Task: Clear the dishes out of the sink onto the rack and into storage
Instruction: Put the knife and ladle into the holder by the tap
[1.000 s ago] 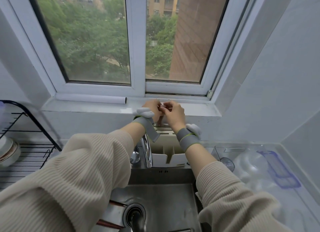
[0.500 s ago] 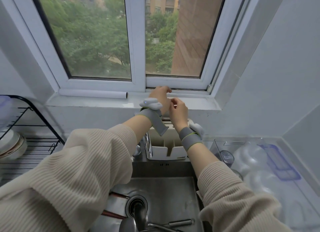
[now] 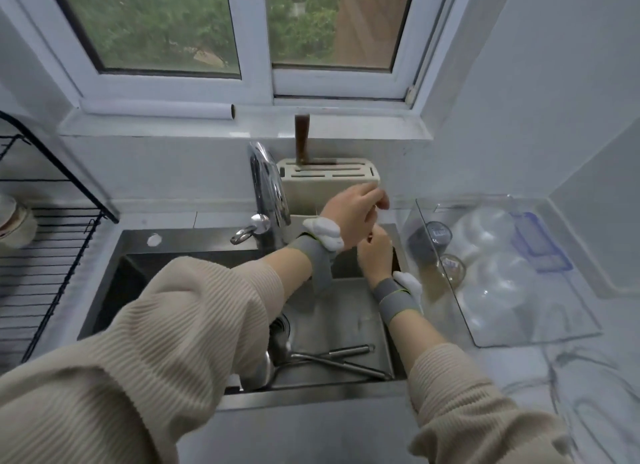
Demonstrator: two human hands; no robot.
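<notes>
Utensils (image 3: 332, 358) lie in sink (image 3: 194, 245) near edge, long axis left-right, handles right. Left hand (image 3: 349, 214) and right hand (image 3: 375, 252) together at far right rim, fingers loosely curled, apparently empty. Right hand nearer handles; reach runs near and down.

The person wore a beige ribbed-knit sweater with loose sleeves pushed up the forearms. Each wrist carried a grey fabric strap edged with a thin yellow-green line, and a small rounded white device sat on each strap, behind the left hand (image 3: 351, 211) and the right hand (image 3: 375, 256).
</notes>
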